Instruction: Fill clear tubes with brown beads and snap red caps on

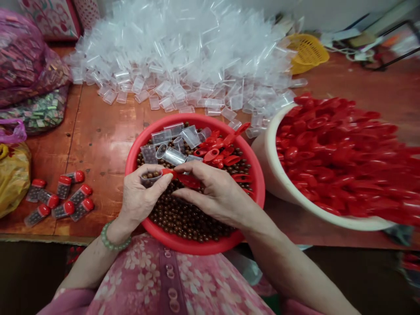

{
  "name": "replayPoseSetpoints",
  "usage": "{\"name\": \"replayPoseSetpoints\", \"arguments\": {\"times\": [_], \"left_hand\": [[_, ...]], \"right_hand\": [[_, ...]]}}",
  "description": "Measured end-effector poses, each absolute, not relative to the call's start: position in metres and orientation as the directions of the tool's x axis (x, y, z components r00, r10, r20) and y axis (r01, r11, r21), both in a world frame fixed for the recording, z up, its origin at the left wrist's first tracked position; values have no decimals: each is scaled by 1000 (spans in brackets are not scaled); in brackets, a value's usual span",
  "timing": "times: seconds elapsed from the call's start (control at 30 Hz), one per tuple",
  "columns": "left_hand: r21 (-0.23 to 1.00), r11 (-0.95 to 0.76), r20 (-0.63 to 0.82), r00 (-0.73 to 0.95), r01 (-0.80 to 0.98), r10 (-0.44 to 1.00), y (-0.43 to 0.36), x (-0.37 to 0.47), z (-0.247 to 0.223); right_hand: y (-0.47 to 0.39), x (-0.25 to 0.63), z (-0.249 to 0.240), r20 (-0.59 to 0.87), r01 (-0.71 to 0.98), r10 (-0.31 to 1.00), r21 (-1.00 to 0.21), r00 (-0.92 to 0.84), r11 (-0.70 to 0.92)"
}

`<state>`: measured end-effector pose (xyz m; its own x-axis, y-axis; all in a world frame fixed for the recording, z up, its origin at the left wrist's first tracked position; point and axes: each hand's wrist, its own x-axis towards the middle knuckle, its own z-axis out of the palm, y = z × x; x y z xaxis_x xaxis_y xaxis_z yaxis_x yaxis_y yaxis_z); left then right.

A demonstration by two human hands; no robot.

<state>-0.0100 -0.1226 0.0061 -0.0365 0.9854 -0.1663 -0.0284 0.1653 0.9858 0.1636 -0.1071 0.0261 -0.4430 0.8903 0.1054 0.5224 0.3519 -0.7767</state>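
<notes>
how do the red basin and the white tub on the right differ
The red basin holds brown beads, clear tubes and some red pieces; the white tub shows only red ones.
The left hand and right hand are over the basin, while neither is at the tub.
Both have rounded rims and contain red pieces.

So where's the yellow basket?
In the head view, the yellow basket is toward the upper right, at the right end of the clear plastic heap, beyond the white tub.
</notes>
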Motion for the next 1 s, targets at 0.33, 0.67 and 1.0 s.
{"name": "replayPoseSetpoints", "arguments": {"times": [0.33,0.67,1.0], "left_hand": [[967,217,-205,102,-136,974,-121,-14,4],[961,161,-86,309,-225,947,-122,-20,-1],[986,71,-18,317,-154,948,-118,-21,-4]], "right_hand": [[-115,168,7,554,474,765,-603,-328,641],[-108,165,2,530,539,568,-228,-630,811],[-109,156,-11,471,594,622,-229,-626,771]]}}
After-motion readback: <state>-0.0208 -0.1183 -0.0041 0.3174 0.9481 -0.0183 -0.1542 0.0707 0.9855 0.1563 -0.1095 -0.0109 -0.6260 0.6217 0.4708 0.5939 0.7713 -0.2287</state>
